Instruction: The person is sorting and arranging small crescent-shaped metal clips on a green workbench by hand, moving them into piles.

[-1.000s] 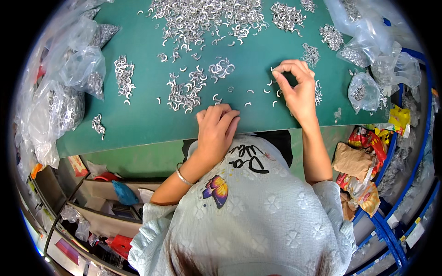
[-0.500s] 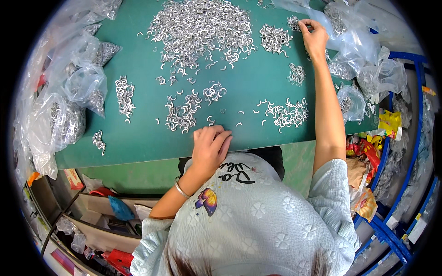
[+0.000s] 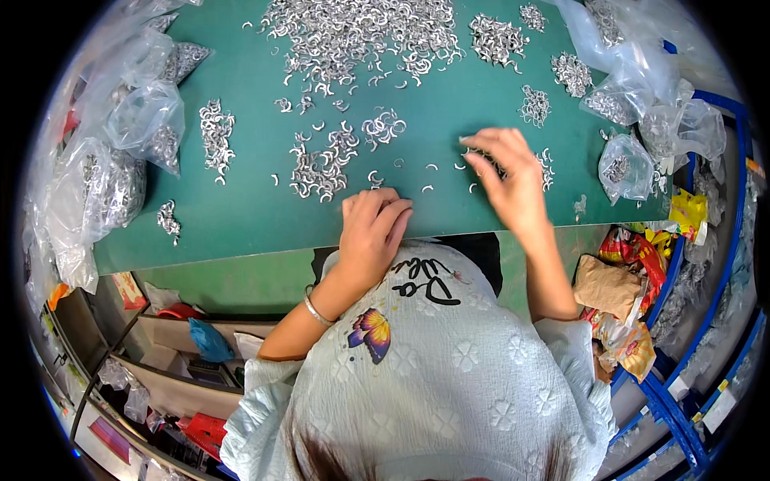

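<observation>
My left hand (image 3: 373, 228) rests at the table's near edge with its fingers curled in. What they hold, if anything, is hidden. Just beyond it lies a loose cluster of small silver crescent-shaped metal pieces (image 3: 321, 164), with a smaller group of ring-like pieces (image 3: 384, 128) behind. To the right, my right hand (image 3: 513, 180) hovers low over another pile of crescents (image 3: 548, 170), mostly covering it. Its thumb and fingers are apart, and no piece shows between them. A few single crescents (image 3: 427, 188) lie between my two hands.
A big heap of crescents (image 3: 361, 40) covers the far middle of the green table (image 3: 241, 224). Smaller piles (image 3: 572, 74) stand at the far right, and a narrow one (image 3: 216, 136) at the left. Clear plastic bags of metal pieces (image 3: 116, 188) line both sides.
My right hand has come back from a small pile at the far right to the pile near the front, its pinch opened. The left hand stays curled at the edge. The view has shifted slightly.
</observation>
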Motion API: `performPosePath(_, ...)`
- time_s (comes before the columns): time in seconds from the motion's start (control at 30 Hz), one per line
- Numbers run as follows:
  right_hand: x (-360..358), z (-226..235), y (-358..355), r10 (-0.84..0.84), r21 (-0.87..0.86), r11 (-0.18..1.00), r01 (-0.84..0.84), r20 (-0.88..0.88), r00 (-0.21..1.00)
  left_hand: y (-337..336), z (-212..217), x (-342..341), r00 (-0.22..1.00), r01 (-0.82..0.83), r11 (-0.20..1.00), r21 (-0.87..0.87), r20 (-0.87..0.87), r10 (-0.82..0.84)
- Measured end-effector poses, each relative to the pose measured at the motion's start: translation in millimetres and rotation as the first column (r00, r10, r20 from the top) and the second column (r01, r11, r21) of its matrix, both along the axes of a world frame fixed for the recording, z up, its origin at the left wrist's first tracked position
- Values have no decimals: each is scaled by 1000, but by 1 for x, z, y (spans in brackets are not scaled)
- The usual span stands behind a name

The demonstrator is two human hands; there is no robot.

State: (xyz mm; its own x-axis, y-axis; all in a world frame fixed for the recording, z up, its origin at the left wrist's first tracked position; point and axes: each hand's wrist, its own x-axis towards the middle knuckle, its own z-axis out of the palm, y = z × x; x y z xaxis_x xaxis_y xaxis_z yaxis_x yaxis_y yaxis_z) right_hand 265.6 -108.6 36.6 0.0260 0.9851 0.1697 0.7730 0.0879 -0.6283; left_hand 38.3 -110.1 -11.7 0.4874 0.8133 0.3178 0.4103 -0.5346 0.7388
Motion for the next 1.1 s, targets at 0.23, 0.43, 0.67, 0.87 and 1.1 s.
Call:
performPosePath(0.23,-40,-23,-30,100,134,982,-135,243,965,0,6,1,1000,5,1000,-17,-23,-5)
performPosePath(0.43,-19,-28,-39,-83,240,971,17,270,959,-4,6,-5,999,-32,999,-29,-30,31)
performPosePath(0.67,-36,-27,-32,-42,173,985,-6,274,961,-5,7,-10,998,-48,999,-19,-45,47)
performPosePath(0.87,-62,-22,-6,23,210,976,-52,136,990,-5,12,-12,988,-142,989,-44,-65,139)
performPosePath(1.1,-55,-34,8,76,198,974,-109,168,983,4,14,-12,952,-211,977,-8,-228,203)
